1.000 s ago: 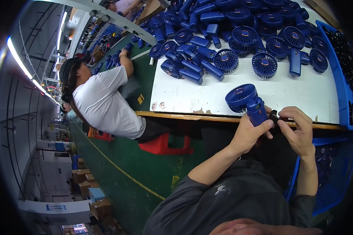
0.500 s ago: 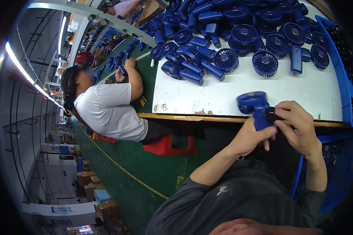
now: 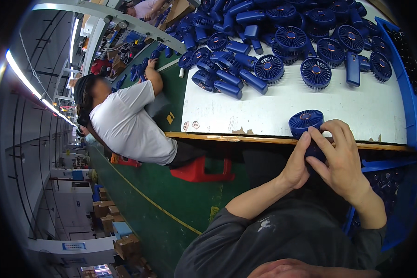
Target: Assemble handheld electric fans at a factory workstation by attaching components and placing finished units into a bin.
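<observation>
- On my feed, the left hand (image 3: pixel 294 167) grips a blue handheld fan (image 3: pixel 306 119) by its handle at the near edge of the white tabletop (image 3: pixel 259 111).
- The right hand (image 3: pixel 342 163) curls its fingers against the handle; whether they grip, I cannot tell.
- Similar fans (image 3: pixel 290 39) lie heaped beyond.

Head-worn left fisheye view, downward onto the nearby hands (image 3: pixel 342 161) and white tabletop (image 3: pixel 259 109).

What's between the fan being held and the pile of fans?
A strip of white tabletop lies between the held fan and the pile, as the head view shows.
</observation>
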Tool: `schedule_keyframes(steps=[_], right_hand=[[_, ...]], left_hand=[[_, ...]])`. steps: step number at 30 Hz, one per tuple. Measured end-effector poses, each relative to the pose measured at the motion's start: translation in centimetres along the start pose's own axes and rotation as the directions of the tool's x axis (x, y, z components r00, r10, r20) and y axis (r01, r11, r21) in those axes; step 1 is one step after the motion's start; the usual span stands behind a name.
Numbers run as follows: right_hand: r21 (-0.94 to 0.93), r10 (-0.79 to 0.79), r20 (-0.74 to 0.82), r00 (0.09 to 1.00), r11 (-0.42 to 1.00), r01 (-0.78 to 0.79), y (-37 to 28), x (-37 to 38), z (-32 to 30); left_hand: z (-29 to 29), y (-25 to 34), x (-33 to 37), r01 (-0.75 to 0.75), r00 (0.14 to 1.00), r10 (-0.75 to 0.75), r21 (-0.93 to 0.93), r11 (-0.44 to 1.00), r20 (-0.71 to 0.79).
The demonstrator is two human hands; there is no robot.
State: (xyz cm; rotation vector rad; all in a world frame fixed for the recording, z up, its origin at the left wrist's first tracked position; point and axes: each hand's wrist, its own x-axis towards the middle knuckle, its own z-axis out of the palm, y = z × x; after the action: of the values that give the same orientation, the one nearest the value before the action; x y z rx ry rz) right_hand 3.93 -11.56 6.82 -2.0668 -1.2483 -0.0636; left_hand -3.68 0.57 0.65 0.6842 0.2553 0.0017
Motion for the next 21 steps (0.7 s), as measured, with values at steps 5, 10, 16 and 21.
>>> schedule_keyframes(steps=[5,10,16,21], right_hand=[[-0.048,0.067,-0.224,0.972,0.996,-0.079,-0.3,-2.7,3.1],[0.796,0.503,0.058,0.862,0.499,-0.344,2.0,-9.5,5.3],[0.603,0.810,-0.305,0.501,0.571,-0.557,11.1,-23.2,2.9],[0.010,0.848,-0.451,0.278,0.317,-0.949,21.6,-39.3,3.2]], left_hand=[[-0.8,-0.3,0.5,0.000,0.990,-0.073,0.503,0.864,0.124],[3.3,3.4,-0.2,-0.546,0.804,0.283,0.838,0.005,0.522],[-5.5,14.7,2.3,-0.239,0.716,0.663,0.969,-0.059,0.217],[-10.8,21.2,4.4,-0.003,0.547,0.794,0.950,-0.314,0.264]])
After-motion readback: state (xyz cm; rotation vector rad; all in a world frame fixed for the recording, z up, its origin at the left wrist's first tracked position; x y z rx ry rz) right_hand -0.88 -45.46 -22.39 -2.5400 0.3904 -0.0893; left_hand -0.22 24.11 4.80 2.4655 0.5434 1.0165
